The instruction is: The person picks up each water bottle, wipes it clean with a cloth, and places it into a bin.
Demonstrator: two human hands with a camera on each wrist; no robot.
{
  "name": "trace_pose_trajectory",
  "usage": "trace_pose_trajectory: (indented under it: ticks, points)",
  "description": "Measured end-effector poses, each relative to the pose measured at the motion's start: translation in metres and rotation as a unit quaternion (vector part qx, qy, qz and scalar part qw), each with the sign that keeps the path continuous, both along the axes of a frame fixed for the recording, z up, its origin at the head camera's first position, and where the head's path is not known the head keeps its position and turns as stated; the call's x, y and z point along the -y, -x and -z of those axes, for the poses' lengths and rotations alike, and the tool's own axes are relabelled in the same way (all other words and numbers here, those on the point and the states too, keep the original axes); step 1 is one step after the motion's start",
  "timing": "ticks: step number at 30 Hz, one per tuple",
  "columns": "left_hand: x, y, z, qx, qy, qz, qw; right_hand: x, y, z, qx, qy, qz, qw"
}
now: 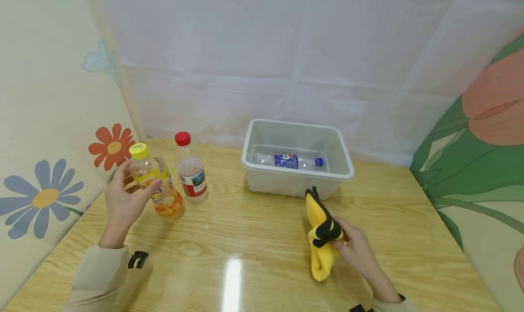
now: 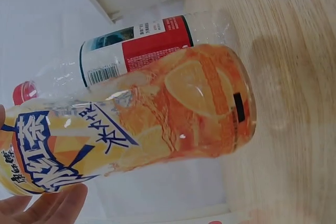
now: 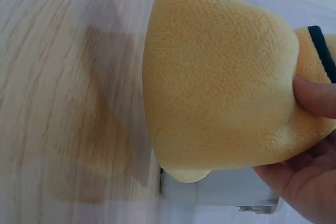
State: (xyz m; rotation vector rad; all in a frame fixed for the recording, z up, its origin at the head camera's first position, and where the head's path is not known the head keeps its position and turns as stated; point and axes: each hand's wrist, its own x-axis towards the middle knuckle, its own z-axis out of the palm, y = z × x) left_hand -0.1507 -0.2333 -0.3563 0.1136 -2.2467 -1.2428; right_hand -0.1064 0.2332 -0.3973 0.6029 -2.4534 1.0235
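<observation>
My left hand [image 1: 126,198] grips a yellow-capped iced tea bottle [image 1: 168,202] around its upper half, tilted, with its base low near the table. In the left wrist view the orange-patterned bottle [image 2: 184,103] fills the middle. Right beside it stands a clear bottle [image 1: 192,175] with a red cap and a red-and-blue label. My right hand [image 1: 358,246] pinches a soft yellow cloth [image 1: 321,257] with black trim, in front of the bin. The cloth [image 3: 220,77] bulges close to the camera in the right wrist view and hides part of the fingers.
A pale grey plastic bin [image 1: 286,181] stands at the back of the wooden table [image 1: 229,230]. Inside it lies a clear bottle [image 1: 286,161] with a blue label and cap. White sheeting [image 1: 254,66] hangs behind; flower-printed cloth covers both sides.
</observation>
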Motion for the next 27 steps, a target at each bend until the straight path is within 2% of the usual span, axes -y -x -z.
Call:
trace_pose_trajectory:
  ticks: [5, 12, 27]
  points:
    - [-0.002, -0.006, 0.001, -0.027, -0.002, 0.009, 0.9996, 0.0, 0.0, 0.0, 0.001, 0.003, -0.002, 1.0]
    - [-0.009, -0.013, 0.001, -0.062, 0.009, 0.051, 0.9968, 0.0, 0.0, 0.001, 0.002, 0.003, 0.002, 1.0]
    - [-0.03, -0.018, -0.003, -0.098, 0.023, 0.117, 0.988, 0.0, -0.001, -0.001, -0.002, 0.001, 0.004, 1.0]
